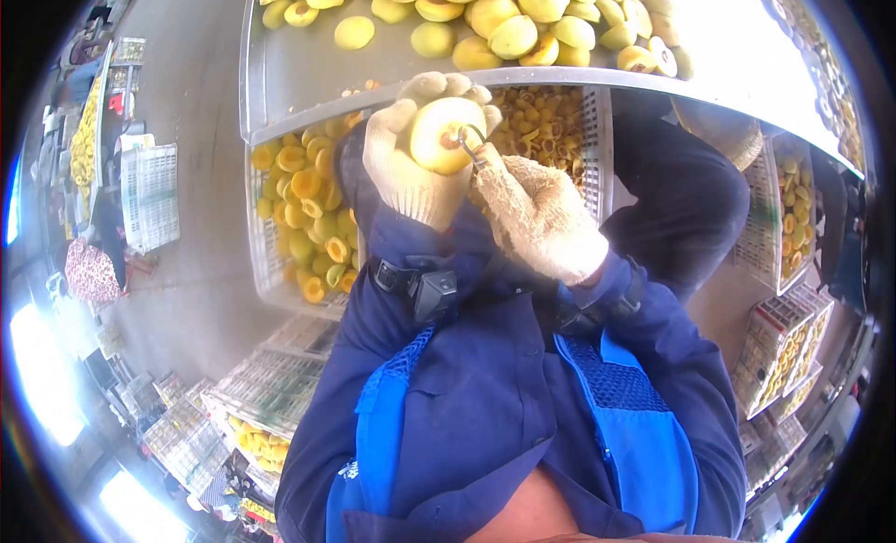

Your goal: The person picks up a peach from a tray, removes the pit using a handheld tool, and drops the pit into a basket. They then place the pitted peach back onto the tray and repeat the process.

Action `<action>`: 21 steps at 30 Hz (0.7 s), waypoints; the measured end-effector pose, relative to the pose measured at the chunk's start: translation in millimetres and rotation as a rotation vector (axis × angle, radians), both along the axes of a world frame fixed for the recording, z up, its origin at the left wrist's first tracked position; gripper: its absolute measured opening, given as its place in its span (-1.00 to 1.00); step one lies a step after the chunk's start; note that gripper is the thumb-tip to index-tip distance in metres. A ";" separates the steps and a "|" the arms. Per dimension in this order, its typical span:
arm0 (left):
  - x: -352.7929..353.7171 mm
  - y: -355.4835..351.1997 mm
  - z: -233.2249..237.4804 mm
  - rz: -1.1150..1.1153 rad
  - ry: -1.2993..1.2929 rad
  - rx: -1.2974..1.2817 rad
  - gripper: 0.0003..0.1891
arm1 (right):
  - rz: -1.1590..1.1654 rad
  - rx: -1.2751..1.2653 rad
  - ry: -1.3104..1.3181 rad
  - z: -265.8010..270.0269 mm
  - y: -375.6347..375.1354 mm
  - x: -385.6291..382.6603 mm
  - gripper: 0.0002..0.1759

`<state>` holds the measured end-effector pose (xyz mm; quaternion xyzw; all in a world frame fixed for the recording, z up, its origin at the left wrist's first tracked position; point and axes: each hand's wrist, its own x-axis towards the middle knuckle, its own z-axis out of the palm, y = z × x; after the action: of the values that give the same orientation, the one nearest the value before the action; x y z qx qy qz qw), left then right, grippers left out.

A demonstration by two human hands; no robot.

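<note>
The left grip (403, 174), in a knit work glove, is closed around a peach half (435, 132). The fingers curl over the far edge of the fruit and the thumb props the near side, so the pale cut face points up at the camera. The right grip (541, 216), also gloved, is clenched on a small metal loop tool (474, 147). The wire end of the tool touches the cut face on the side nearest that hand.

The fruit looks light, firm on the outside and wet on the cut face, so it is probably slippery and easy to bruise. It is best cradled by the rounded skin side with the pressure spread across the fingers, not pinched at the rim. The coarse gloves should help with friction.

A black strap-on device (425, 289) sits at the left wrist, just behind the left grip. Directly below both grips are two white slatted crates. The one on the left-grip side (266, 263) holds orange-yellow hollowed halves, and the one under the right grip (597, 141) holds smaller yellowish pieces. Just beyond the grips runs the metal table (299, 67), piled with more yellow fruit (513, 34). Further out on the right-grip side stand more filled crates (784, 338).
</note>
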<state>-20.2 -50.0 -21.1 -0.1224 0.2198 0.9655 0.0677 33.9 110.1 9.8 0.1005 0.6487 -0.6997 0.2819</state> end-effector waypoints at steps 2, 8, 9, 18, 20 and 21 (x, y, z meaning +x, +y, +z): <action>3.4 -1.4 2.8 -0.094 0.091 -0.011 -0.67 | -0.005 0.036 0.026 -0.6 -3.7 3.0 -0.56; 18.0 13.1 5.1 0.027 0.080 -0.214 -0.69 | -0.035 0.032 0.029 -2.4 -11.7 7.9 -0.53; 18.0 13.1 2.2 0.045 0.080 -0.232 -0.67 | -0.037 0.044 0.062 -3.5 -13.0 8.6 -0.52; 22.8 14.7 -2.2 0.100 0.102 -0.326 -0.67 | 0.075 -0.071 0.031 6.1 -5.0 7.1 -0.45; 21.3 10.9 -0.6 0.060 0.134 -0.258 -0.68 | 0.136 -0.133 -0.085 11.7 -0.5 2.4 -0.42; 20.6 10.1 -1.9 0.040 0.191 -0.299 -0.68 | 0.173 -0.149 -0.163 15.1 0.8 1.4 -0.40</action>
<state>0.4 -40.0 -23.0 -0.0431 0.3641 0.9303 0.0082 35.3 110.9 24.9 0.0796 0.5762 -0.7086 0.3995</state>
